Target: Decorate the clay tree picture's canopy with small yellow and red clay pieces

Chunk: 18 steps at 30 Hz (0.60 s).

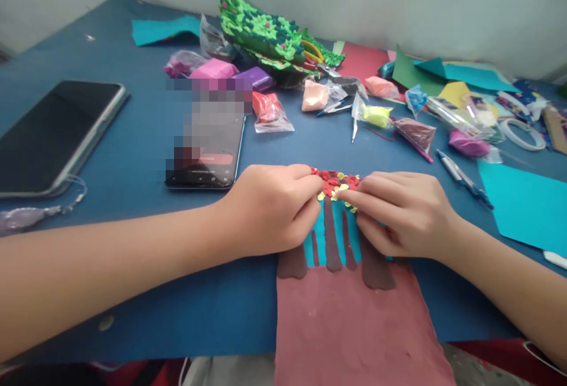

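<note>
A clay picture (354, 327) lies before me, its lower end reaching past the table's front edge. It has a reddish-brown base, dark brown trunk shapes on turquoise, and small red and yellow clay pieces (330, 180) clustered at the far end. My left hand (279, 208) is closed, its curled fingers gripping the picture's left side near those pieces. On the opposite side, my right hand (398, 211) has its fingers bent together over the picture, the index fingertip at a yellow piece. Neither thumb can be seen clearly.
On the blue table stand a lit phone (212, 143) and a dark phone (57, 132). Farther back are bagged clay packs (268, 108), a green leafy clay piece (266, 31) and scissors (328, 70). To the right are a pen (463, 176), turquoise paper (527, 206) and a tape roll (522, 135).
</note>
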Available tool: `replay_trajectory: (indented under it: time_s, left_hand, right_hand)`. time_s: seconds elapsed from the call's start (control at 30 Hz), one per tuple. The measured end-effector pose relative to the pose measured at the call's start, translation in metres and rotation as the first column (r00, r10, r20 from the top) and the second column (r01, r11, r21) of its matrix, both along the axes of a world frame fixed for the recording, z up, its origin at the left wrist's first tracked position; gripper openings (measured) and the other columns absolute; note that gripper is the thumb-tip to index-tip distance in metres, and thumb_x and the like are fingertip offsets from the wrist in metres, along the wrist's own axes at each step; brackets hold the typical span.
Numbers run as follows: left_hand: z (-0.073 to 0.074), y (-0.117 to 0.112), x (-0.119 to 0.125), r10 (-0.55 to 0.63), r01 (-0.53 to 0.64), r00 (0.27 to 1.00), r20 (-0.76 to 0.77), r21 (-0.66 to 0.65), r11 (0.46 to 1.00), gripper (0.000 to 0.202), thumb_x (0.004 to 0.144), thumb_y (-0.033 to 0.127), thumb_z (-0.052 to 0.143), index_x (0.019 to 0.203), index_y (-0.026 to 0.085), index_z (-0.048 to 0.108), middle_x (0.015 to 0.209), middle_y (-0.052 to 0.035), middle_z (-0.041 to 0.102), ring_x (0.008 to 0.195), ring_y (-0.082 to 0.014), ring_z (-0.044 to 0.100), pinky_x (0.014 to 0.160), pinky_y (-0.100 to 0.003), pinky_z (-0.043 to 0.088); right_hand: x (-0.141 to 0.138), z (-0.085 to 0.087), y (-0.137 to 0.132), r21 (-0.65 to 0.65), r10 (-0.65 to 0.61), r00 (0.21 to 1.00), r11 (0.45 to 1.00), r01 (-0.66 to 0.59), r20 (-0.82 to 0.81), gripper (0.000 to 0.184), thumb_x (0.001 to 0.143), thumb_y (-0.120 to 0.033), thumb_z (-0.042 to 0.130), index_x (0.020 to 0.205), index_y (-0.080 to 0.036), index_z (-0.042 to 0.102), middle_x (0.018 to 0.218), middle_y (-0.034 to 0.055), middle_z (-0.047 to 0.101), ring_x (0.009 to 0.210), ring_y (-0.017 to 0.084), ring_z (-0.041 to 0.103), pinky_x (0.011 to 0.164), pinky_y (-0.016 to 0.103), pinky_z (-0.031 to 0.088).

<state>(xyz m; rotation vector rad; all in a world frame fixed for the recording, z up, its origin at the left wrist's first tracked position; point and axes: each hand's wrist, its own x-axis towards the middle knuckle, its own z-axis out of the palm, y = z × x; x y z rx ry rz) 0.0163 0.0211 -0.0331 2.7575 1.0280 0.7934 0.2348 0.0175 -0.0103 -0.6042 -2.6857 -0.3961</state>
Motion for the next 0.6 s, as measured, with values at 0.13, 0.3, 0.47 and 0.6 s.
replay_trajectory:
  time_s: [0.13, 0.3, 0.47, 0.6]
  left_hand:
    - [0.0, -0.001, 0.0, 0.007, -0.007, 1.0, 0.011, 0.01, 1.0, 0.027, 0.085, 0.017, 0.042, 0.084, 0.013, 0.068, 0.071, -0.0045, 0.066, 0.062, -0.0171, 0.063, 0.051, -0.025, 0.042]
    - [0.0, 0.0, -0.001, -0.018, 0.017, 0.999, 0.035, 0.044, 0.999, 0.023, 0.085, 0.015, 0.043, 0.082, 0.013, 0.065, 0.071, -0.0042, 0.066, 0.062, -0.0164, 0.062, 0.051, -0.024, 0.042]
    - [0.006, -0.006, 0.002, -0.124, 0.117, 0.987, 0.1, 0.082, 0.99, 0.025, 0.086, 0.012, 0.041, 0.107, 0.01, 0.054, 0.079, -0.0056, 0.061, 0.06, -0.0152, 0.055, 0.051, -0.025, 0.041]
    - [0.017, -0.032, 0.006, -0.419, 0.425, 0.905, 0.081, -0.093, 0.9, 0.026, 0.088, 0.011, 0.03, 0.11, 0.01, 0.044, 0.077, -0.0051, 0.056, 0.059, -0.0155, 0.05, 0.051, -0.025, 0.041]
  right_hand:
    - [0.002, 0.0, -0.001, 0.008, 0.0, 1.0, 1.0, 0.0, -0.005, 0.016, 0.085, -0.014, 0.045, 0.082, -0.014, 0.06, 0.067, 0.0041, 0.061, 0.057, 0.014, 0.054, 0.05, 0.026, 0.042]
    - [0.007, -0.002, 0.002, 0.046, -0.022, 0.998, 0.999, 0.025, -0.062, 0.018, 0.083, -0.013, 0.046, 0.094, -0.012, 0.06, 0.07, 0.0047, 0.063, 0.057, 0.014, 0.054, 0.049, 0.026, 0.042]
    - [0.012, 0.003, 0.001, 0.111, -0.104, 0.962, 0.985, 0.135, -0.253, 0.017, 0.082, -0.008, 0.048, 0.092, -0.012, 0.061, 0.059, 0.0015, 0.057, 0.051, 0.011, 0.049, 0.047, 0.025, 0.04]
    - [0.007, 0.008, -0.049, 0.321, 0.054, 0.957, 0.946, 0.043, -0.287, 0.015, 0.086, -0.016, 0.047, 0.08, -0.019, 0.061, 0.052, -0.0013, 0.052, 0.052, 0.016, 0.049, 0.049, 0.033, 0.039]
